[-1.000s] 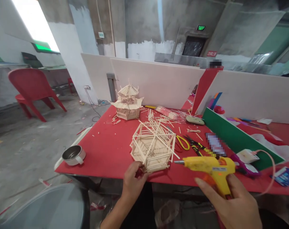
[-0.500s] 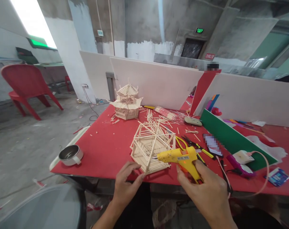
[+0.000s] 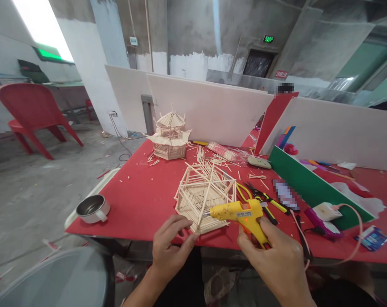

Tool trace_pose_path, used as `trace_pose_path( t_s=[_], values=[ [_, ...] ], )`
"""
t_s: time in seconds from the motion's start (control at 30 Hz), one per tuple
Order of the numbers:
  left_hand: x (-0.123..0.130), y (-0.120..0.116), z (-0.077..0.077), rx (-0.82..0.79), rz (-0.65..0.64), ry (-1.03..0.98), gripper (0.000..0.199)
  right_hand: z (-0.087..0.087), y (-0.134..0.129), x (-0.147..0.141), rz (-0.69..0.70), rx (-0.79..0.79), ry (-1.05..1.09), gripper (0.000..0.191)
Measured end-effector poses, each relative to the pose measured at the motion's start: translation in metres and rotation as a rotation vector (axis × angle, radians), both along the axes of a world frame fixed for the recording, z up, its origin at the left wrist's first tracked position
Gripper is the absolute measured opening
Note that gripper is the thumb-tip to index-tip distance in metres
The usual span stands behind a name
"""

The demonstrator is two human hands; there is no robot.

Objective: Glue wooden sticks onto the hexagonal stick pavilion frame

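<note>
Left hand [image 3: 171, 244]: grip parted, thumb and fingers at the frame's near corner; contact unclear.
Right hand [image 3: 275, 253]: grip closed around a yellow glue gun [image 3: 233, 211], nozzle over the frame.
Frame [image 3: 205, 198]: six-sided, built of sticks, near the front edge of the tabletop.
Tabletop [image 3: 139, 192]: red, bearing a stick pagoda [image 3: 169, 151], loose sticks [image 3: 200, 154], pliers [image 3: 244, 192] and a cup [image 3: 91, 209].
Room: gray floor [image 3: 56, 183], patchily painted wall [image 3: 193, 34], red chair [image 3: 33, 104] at left.

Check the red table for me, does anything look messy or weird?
Yes, a bit messy: loose sticks lie scattered behind the six-sided stick frame, pointing different ways, and a few short bits lie by the little stick tower.
</note>
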State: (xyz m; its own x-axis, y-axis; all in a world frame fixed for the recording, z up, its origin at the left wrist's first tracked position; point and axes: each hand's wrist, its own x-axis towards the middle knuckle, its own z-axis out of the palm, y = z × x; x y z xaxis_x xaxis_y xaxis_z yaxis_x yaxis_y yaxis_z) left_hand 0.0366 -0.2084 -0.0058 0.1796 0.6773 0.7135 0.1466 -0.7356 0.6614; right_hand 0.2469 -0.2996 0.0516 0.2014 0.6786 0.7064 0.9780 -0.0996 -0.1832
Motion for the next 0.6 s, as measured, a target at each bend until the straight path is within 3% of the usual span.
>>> trace_pose_path(
  t_s=[0.17,0.37,0.6],
  values=[
    [0.002,0.002,-0.001,-0.006,-0.019,0.006,0.020,-0.002,0.000,0.000,0.007,-0.001,0.022,0.017],
    [0.005,0.007,-0.003,-0.018,-0.049,-0.012,0.039,0.000,0.002,0.001,0.026,0.027,-0.008,0.016],
    [0.007,0.010,-0.002,-0.033,-0.052,0.007,0.037,0.000,0.002,-0.001,0.032,0.035,-0.005,0.015]
  ],
)
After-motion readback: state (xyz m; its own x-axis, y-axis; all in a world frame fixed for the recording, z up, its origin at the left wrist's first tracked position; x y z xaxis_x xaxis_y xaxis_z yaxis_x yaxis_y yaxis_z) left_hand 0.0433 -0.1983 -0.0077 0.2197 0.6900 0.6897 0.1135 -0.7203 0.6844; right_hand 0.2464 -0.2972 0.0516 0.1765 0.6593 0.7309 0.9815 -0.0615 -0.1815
